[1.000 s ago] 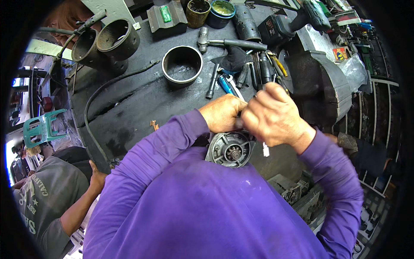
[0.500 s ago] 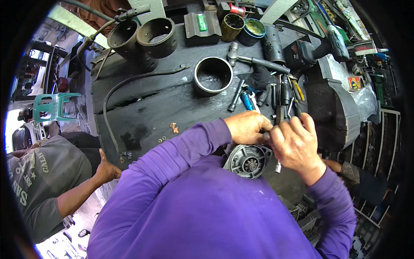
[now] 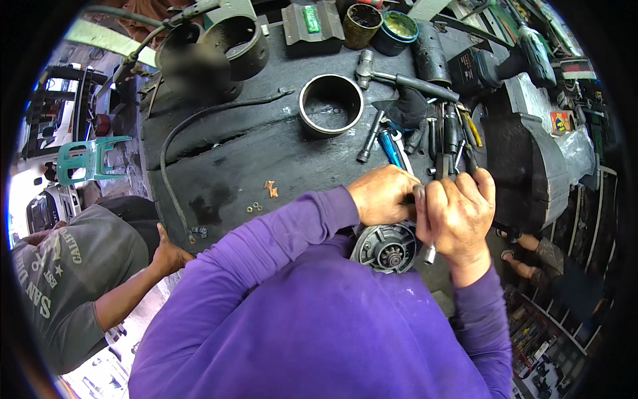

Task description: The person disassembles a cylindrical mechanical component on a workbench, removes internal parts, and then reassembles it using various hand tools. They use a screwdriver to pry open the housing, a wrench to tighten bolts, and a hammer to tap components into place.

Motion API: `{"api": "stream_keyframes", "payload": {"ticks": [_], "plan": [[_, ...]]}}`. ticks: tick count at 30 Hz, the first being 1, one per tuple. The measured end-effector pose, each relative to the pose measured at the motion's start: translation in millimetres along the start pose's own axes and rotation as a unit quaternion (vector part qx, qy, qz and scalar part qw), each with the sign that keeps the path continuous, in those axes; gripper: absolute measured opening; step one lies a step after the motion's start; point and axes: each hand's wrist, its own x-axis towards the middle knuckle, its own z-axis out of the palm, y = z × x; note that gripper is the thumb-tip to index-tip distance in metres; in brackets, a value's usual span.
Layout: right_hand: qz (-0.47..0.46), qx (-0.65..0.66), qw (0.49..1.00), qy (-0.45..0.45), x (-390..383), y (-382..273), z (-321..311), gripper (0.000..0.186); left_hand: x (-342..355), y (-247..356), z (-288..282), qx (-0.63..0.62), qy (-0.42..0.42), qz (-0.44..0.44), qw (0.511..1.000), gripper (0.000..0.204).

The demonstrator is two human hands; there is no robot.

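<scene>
My left hand (image 3: 382, 196) is closed beside a metal housing with a toothed gear (image 3: 385, 251) held low against my body; what its fingers grip is hidden. My right hand (image 3: 455, 213) is closed on a silver socket tool (image 3: 429, 253), whose end sticks out below the fingers, just right of the housing. Both hands are close together at the bench's near edge. Beyond them lie a blue-handled tool (image 3: 389, 149), a short socket wrench (image 3: 369, 138), several dark tools and a hammer (image 3: 415, 86). A steel cylinder (image 3: 330, 106) stands open side up.
The dark bench (image 3: 226, 166) bears a hose (image 3: 176, 139), small copper pieces (image 3: 271, 189), nuts (image 3: 254, 207), pots (image 3: 362, 30) and a cordless tool (image 3: 473, 70). Co-workers are at left (image 3: 93, 266) and right (image 3: 558, 279). A green chair (image 3: 80, 159) is far left, a black housing (image 3: 525, 166) right.
The bench has shifted right in view since the earliest frame. My right hand has swung round more upright, its wrist and forearm moving inward, with the socket tool still in it.
</scene>
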Motion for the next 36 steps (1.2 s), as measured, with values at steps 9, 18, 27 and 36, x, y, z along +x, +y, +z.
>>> {"api": "stream_keyframes", "payload": {"ticks": [9, 18, 27, 36], "plan": [[0.171, -0.015, 0.985, -0.001, -0.2, -24.0, -11.8, 0.026, 2.0, 8.3, -7.0, -0.054, 0.005, -0.027, 0.998, 0.041], [-0.211, 0.03, 0.977, 0.0, 0.3, 38.3, -7.9, 0.021, 1.9, -3.6, -8.9, -0.092, -0.045, -0.044, 0.994, 0.046], [-0.275, 0.034, 0.961, -0.005, 19.7, 40.5, -1.6, 0.023, 1.4, -5.5, -6.6, -0.064, -0.046, -0.033, 0.996, 0.023], [0.146, -0.052, 0.987, 0.041, -1.9, -18.5, 2.7, 0.029, 4.4, 4.1, -3.8, -0.054, 0.007, -0.048, 0.997, 0.031]]}}
